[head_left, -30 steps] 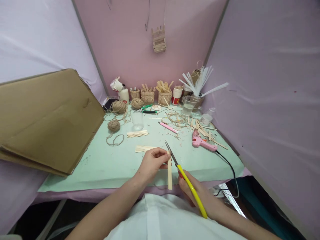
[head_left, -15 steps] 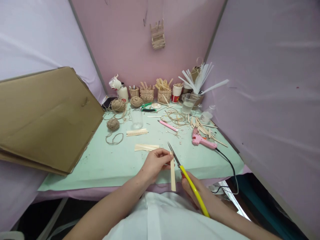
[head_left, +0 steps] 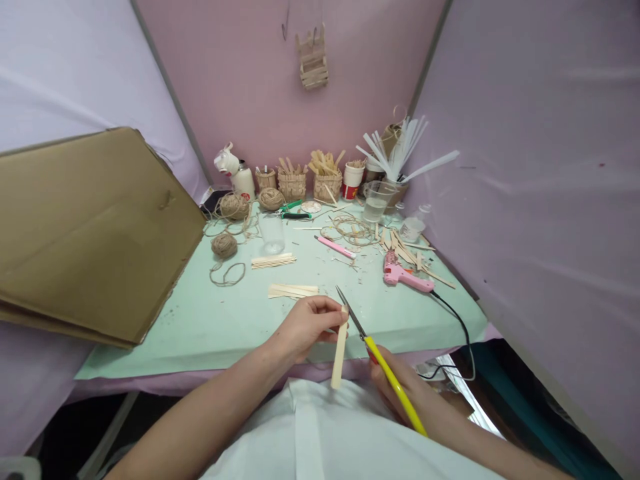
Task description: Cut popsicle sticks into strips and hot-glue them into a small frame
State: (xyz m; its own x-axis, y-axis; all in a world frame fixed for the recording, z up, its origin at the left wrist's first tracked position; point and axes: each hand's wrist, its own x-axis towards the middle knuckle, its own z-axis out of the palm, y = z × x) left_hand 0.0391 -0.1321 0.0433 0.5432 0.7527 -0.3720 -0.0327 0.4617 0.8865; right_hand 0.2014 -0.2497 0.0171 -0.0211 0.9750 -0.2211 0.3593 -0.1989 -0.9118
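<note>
Between its thumb and fingers my left hand [head_left: 315, 321] pinches the top of a flat pale wooden stick [head_left: 339, 353], which hangs tilted above the table's front edge. My right hand [head_left: 393, 377] grips scissors [head_left: 387, 373] with yellow handles. Their blades point up and to the left, just right of the stick's upper end, and look nearly closed. Behind my left hand lies a small pile of wooden sticks [head_left: 293, 291]. A second bundle of sticks [head_left: 273, 261] rests farther back.
A pink glue gun [head_left: 407, 277] with its cord lies at right, beside scattered stick pieces [head_left: 417, 257]. A pink cutter [head_left: 335, 247], a clear cup [head_left: 271, 235] and a twine ball [head_left: 224, 245] are on the table. Cardboard [head_left: 95, 233] leans at left.
The stick's lower end has swung left, so it now hangs slanted. The scissors have shifted slightly right and down. The view has tilted a little.
</note>
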